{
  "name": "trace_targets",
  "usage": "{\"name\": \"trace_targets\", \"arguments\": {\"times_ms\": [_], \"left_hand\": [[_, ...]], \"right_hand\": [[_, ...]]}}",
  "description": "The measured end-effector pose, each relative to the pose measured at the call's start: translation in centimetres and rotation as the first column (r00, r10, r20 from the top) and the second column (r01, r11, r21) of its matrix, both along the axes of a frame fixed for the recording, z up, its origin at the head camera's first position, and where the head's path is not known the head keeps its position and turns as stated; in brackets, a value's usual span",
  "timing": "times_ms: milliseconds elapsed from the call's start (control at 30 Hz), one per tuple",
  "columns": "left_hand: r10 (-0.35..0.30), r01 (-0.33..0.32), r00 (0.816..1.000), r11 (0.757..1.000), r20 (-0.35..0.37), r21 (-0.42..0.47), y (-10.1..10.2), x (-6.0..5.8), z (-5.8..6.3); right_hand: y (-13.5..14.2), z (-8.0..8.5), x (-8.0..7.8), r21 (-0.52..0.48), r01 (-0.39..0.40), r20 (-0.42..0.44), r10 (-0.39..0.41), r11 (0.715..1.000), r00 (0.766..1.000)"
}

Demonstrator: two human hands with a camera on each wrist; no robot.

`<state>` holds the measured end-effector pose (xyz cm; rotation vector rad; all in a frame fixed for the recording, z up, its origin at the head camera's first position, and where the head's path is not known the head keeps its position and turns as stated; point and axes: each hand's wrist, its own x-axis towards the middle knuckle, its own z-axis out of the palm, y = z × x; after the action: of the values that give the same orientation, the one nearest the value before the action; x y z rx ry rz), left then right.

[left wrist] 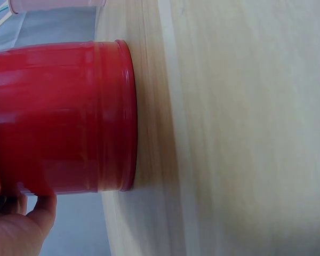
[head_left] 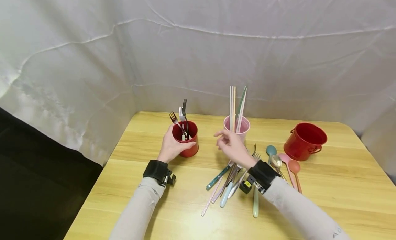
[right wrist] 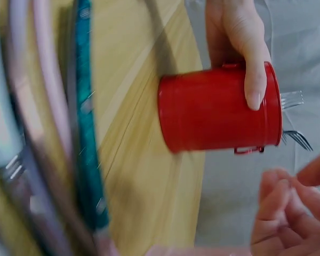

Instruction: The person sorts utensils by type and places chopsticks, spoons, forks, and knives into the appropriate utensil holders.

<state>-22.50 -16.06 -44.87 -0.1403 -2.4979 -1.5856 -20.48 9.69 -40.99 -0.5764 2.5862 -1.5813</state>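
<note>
My left hand grips a small red bucket at the left, its thumb across the near side of the rim. Several forks stand tines up inside. My right hand hovers over the middle of the table with loosely bent fingers and nothing visible in them. Beneath it lies a heap of cutlery, including a teal-handled piece, a light-blue-handled piece, and pink chopsticks. In the right wrist view, my thumb and fingers come close together near the red bucket; the heap is blurred.
A pink cup behind my right hand holds several upright chopsticks. To the right stands another red bucket with side handles. Several spoons lie in front of it. A grey cloth hangs behind the wooden table.
</note>
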Motion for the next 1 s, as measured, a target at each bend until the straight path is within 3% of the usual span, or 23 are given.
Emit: {"name": "trace_targets", "arguments": {"times_ms": [167, 367, 667, 1000], "left_hand": [[-0.003, 0.003, 1.000, 1.000, -0.005, 0.011, -0.2, 0.2, -0.1], [0.005, -0.005, 1.000, 1.000, -0.009, 0.021, -0.7, 0.4, -0.2], [0.027, -0.026, 1.000, 0.999, -0.014, 0.019, -1.5, 0.5, -0.3], [0.026, -0.026, 1.000, 1.000, 0.007, 0.007, -1.5, 0.5, -0.3]], "right_hand": [[2.5, -0.6, 1.7, 0.187, -0.028, -0.068, 0.041, 0.982, 0.997], [4.7, -0.9, 3.0, 0.308, -0.029, -0.090, 0.060, 0.951, 0.994], [7.4, -0.8, 4.4, 0.417, -0.079, -0.031, 0.101, 0.906, 0.994], [10.5, -1.8, 5.9, 0.476, -0.168, 0.115, 0.128, 0.863, 0.985]]}}
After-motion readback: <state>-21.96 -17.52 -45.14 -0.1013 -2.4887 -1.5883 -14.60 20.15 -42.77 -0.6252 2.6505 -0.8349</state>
